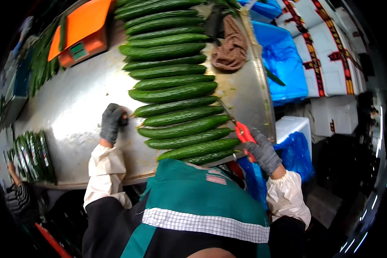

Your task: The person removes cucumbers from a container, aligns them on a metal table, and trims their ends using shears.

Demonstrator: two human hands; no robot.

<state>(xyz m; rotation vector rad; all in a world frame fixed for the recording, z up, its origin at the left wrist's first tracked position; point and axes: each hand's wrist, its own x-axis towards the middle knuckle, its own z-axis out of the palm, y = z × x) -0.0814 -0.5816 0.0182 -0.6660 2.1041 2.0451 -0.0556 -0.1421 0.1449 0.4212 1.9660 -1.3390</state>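
Green apron cloth (210, 189) comes closest, overlapping the near edge of the metal surface (75, 120) and covering part of the last of the cucumbers (174, 93). These lie crosswise, side by side, in a long row from the near edge towards the far edge, between the two hands. At the row's left ends, just beside the tips, the gloved left hand (112, 122) is curled into a loose fist; whether anything is inside, I cannot tell. Off the row's right ends, by the right edge, the gloved right hand (263, 152) grips red-handled scissors (241, 129). Their blades point at one cucumber's end; contact cannot be made out. A brown cloth (230, 51) lies farther up the right edge. An orange scale (84, 21) stands towards the far left, and wrapped packs (34, 155) lie at the near left corner. Past the right edge is a blue-lined crate (284, 64).
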